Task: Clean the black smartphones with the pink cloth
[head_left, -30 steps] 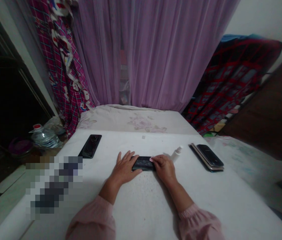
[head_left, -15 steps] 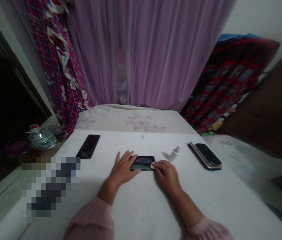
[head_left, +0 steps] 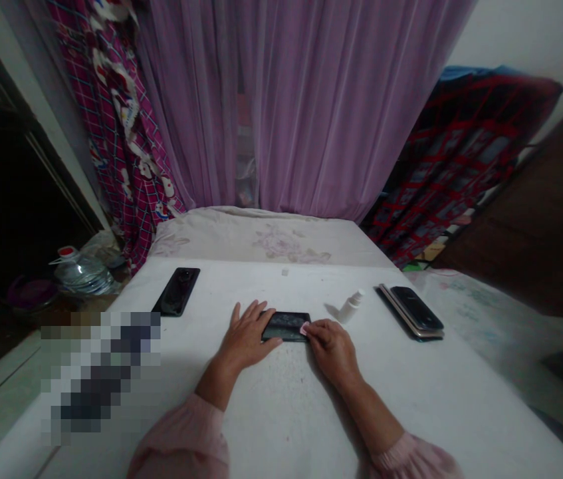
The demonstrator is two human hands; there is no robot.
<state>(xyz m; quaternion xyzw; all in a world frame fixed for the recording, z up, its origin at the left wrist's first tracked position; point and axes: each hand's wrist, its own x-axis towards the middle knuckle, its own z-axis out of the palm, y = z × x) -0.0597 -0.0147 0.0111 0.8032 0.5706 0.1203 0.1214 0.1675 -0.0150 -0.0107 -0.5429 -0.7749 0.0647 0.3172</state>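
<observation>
A dark phone [head_left: 286, 327] lies flat on the white-covered table, its long side across my view. Its surface looks smeared or marked. My left hand [head_left: 247, 336] braces the phone's left end between thumb and index finger, the other fingers spread on the cloth. With fingertips pinched together, my right hand [head_left: 332, 346] holds a small pink piece [head_left: 304, 328] against the phone's right end. Whether that piece is a pad or a pick I cannot tell. Just beyond my right hand, a small white spray bottle [head_left: 350, 307] stands upright.
Another dark phone [head_left: 178, 293] lies at the left. A stack of phones [head_left: 413, 311] sits at the right. A pixelated patch [head_left: 104, 372] hides something at the left edge. Purple curtains [head_left: 311, 113] hang behind; a large water bottle [head_left: 84, 273] stands off the table's left side.
The pink piece and my right fingertips have shifted very slightly left on the phone. My left hand stays in place.
</observation>
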